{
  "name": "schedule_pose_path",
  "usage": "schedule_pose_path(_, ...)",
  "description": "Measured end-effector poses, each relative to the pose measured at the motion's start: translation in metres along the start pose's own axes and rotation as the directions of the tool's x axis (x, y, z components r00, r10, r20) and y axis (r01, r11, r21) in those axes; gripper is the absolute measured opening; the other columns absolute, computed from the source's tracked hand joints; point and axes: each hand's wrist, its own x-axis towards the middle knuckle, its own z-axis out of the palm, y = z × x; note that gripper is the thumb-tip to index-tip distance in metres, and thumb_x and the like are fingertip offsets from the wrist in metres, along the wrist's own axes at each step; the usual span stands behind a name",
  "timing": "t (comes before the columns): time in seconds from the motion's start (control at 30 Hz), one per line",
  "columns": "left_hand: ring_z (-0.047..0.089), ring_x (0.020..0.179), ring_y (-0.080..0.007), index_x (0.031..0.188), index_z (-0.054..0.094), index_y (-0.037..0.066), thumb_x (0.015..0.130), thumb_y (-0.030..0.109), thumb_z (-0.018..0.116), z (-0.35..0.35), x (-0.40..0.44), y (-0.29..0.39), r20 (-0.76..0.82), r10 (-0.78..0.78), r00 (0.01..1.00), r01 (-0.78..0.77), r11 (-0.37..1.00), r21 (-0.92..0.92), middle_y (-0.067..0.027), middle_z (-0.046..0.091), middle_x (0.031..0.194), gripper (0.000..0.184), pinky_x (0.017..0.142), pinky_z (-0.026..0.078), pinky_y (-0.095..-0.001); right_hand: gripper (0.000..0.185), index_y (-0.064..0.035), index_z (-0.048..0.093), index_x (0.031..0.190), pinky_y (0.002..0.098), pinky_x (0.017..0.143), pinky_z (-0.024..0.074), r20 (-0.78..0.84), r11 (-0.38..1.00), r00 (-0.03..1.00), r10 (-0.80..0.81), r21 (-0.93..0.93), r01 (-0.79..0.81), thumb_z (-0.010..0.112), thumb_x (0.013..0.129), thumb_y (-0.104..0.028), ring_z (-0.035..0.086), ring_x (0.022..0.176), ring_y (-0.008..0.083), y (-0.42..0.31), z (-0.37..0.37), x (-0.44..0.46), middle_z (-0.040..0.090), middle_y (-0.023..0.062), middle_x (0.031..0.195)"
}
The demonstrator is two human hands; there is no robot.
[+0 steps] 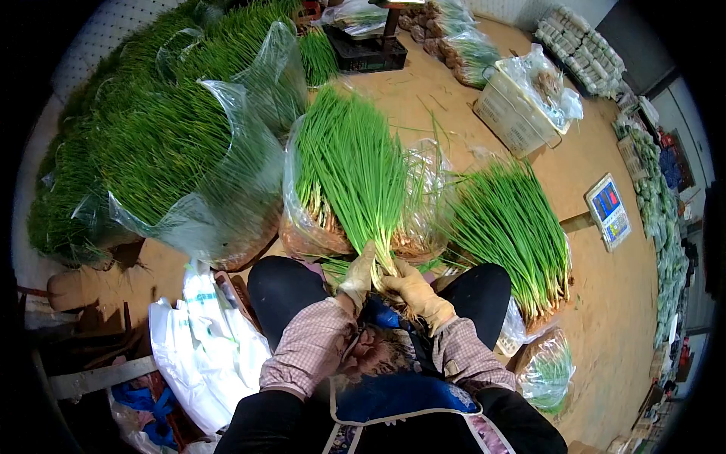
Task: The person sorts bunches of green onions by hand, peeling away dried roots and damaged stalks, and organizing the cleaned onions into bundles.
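Scallions were steadied low, roots lapward.
The left hand [357,278] and right hand [414,293] gripped the scallion bunch [370,178] between the knees, apparently keeping stems together; leaves fanned past the plastic bag's [300,228] right edge.

No text can be read for certain. Dark marks like rows of writing run along the side of the pale basket [516,115] at the upper right of the frame, too small to make out. The white-edged card [607,212] at the right has blue, red and yellow blocks with small, illegible print. Green printed marks show on the white plastic bags [198,356] at the lower left, also unreadable.
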Motion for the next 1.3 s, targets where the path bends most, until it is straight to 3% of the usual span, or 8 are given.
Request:
schedule_pose_path(0.2,0.059,0.078,-0.0186,0.113,0.051,0.004,0.084,0.050,0.053,-0.001,-0.003,-0.012,0.089,0.276,0.957,-0.290,0.903,0.317,-0.0074,0.060,0.093,0.055,0.066,0.049,-0.0307,0.055,-0.0004,0.041,0.125,0.0349,0.075,0.0468,-0.153,0.631,0.887,-0.436,-0.754,0.180,0.059,0.076,-0.015,0.058,0.092,0.0296,0.019,-0.006,0.011,0.059,0.0174,0.102)
schedule_pose_path(0.27,0.058,0.084,-0.0172,0.111,0.051,0.003,0.082,0.040,0.062,0.035,-0.032,0.021,-0.147,-0.085,0.986,0.084,0.996,-0.012,-0.0066,0.059,0.091,0.048,0.071,0.048,-0.0295,0.059,-0.0010,0.040,0.126,0.0402,0.071,0.0472,-0.088,0.359,0.781,-0.618,-0.916,0.181,0.060,0.072,-0.013,0.056,0.087,0.0366,0.029,-0.003,0.012,0.057,0.0194,0.096)
schedule_pose_path(0.4,0.057,0.083,-0.0153,0.109,0.053,-0.006,0.082,0.042,0.060,0.040,-0.037,0.035,-0.008,-0.120,0.993,0.120,0.982,0.144,-0.0072,0.060,0.096,0.055,0.069,0.046,-0.0264,0.046,-0.0028,0.046,0.109,0.0399,0.061,0.0457,0.071,-0.012,0.737,-0.673,-0.996,0.085,0.063,0.069,-0.016,0.052,0.068,0.0340,0.027,0.027,0.006,0.050,0.0150,0.079)
schedule_pose_path(0.57,0.049,0.045,-0.0115,0.087,0.061,0.003,0.087,0.042,0.053,0.021,-0.023,0.039,0.079,-0.196,0.977,0.162,0.935,0.315,0.0005,0.057,0.059,0.040,0.048,0.041,-0.0226,0.036,-0.0008,0.049,0.103,0.0301,0.069,0.0480,0.235,0.160,0.560,-0.794,-0.808,0.566,0.064,0.072,-0.014,0.056,0.075,0.0253,0.031,0.001,-0.003,0.054,0.0130,0.086)
schedule_pose_path(0.67,0.048,0.046,-0.0102,0.081,0.060,0.003,0.085,0.043,0.056,0.032,-0.033,0.045,0.102,-0.215,0.971,0.189,0.958,0.214,-0.0024,0.057,0.061,0.040,0.044,0.038,-0.0215,0.021,0.0017,0.053,0.107,0.0262,0.085,0.0436,-0.202,0.757,0.763,-0.614,-0.424,0.497,0.051,0.086,-0.004,0.055,0.096,0.0144,-0.005,-0.007,-0.021,0.059,0.0099,0.104)
schedule_pose_path(0.9,0.060,0.071,-0.0135,0.079,0.060,0.003,0.081,0.045,0.061,0.046,-0.053,0.062,0.182,-0.222,0.958,0.148,0.925,0.350,-0.0046,0.059,0.071,0.042,0.045,0.039,-0.0218,0.031,-0.0002,0.052,0.110,0.0252,0.075,0.0452,-0.273,0.709,0.739,-0.616,-0.600,0.369,0.059,0.081,-0.009,0.055,0.085,0.0121,-0.028,-0.010,0.002,0.060,0.0078,0.093)
schedule_pose_path(1.0,0.059,0.074,-0.0129,0.080,0.060,0.004,0.083,0.038,0.061,0.040,-0.045,0.054,0.180,-0.204,0.962,0.135,0.932,0.336,-0.0043,0.060,0.072,0.034,0.052,0.042,-0.0229,0.029,-0.0030,0.055,0.108,0.0242,0.067,0.0447,-0.333,0.625,0.549,-0.767,-0.582,0.521,0.059,0.081,-0.015,0.053,0.071,0.0114,-0.035,-0.005,0.014,0.057,0.0058,0.080)
schedule_pose_path(1.3,0.060,0.091,-0.0188,0.107,0.054,-0.005,0.086,0.023,0.058,0.024,-0.036,0.031,0.240,-0.283,0.929,0.233,0.948,0.215,-0.0126,0.061,0.101,0.035,0.080,0.047,-0.0276,0.023,-0.0037,0.060,0.101,0.0257,0.057,0.0443,-0.276,0.636,0.622,-0.733,-0.602,0.482,0.059,0.081,-0.016,0.054,0.059,0.0110,-0.092,-0.018,0.052,0.058,0.0064,0.066)
